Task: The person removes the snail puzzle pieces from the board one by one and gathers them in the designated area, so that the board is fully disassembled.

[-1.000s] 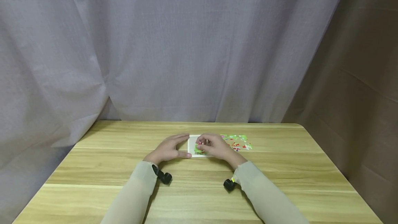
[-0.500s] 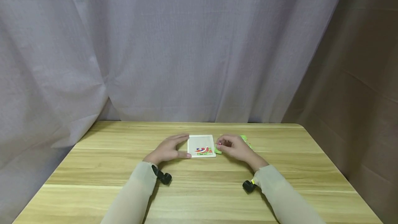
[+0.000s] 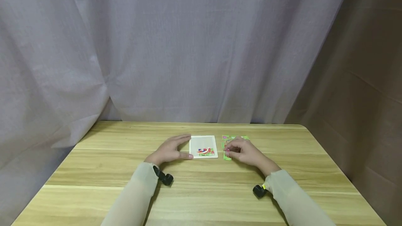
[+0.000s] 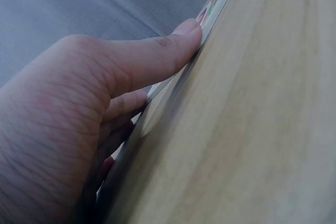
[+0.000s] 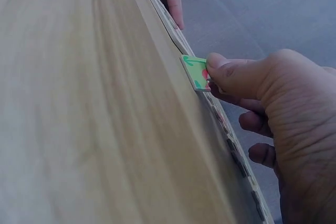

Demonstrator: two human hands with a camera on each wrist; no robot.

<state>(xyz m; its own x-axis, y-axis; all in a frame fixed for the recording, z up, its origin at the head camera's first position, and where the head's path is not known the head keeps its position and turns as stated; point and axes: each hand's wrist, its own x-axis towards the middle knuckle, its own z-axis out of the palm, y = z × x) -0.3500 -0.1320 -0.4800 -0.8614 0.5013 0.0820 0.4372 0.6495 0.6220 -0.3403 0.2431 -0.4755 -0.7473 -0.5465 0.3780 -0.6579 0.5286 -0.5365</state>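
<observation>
A white-rimmed puzzle tray (image 3: 202, 136) lies flat on the table, with several joined puzzle pieces (image 3: 206, 152) in its near right corner. Along the tray's left side, my left hand (image 3: 169, 150) rests with fingers and thumb extended; the thumb touches the near left corner and the fingers reach the far left one. To the right of the tray, my right hand (image 3: 246, 152) pinches a green puzzle piece (image 5: 194, 72) with red marks between thumb and fingers. That piece is low over the table. My right hand partly hides the loose puzzle pieces (image 3: 235, 137) behind it.
The wooden table (image 3: 194, 191) ends at a far edge close behind the tray. A grey curtain (image 3: 201, 51) hangs behind it, and a brownish curtain (image 3: 361, 97) stands along the right side.
My right hand has moved rightward from over the tray to beside it, carrying the green puzzle piece. The joined pieces in the tray have come into view. My left hand stays put.
</observation>
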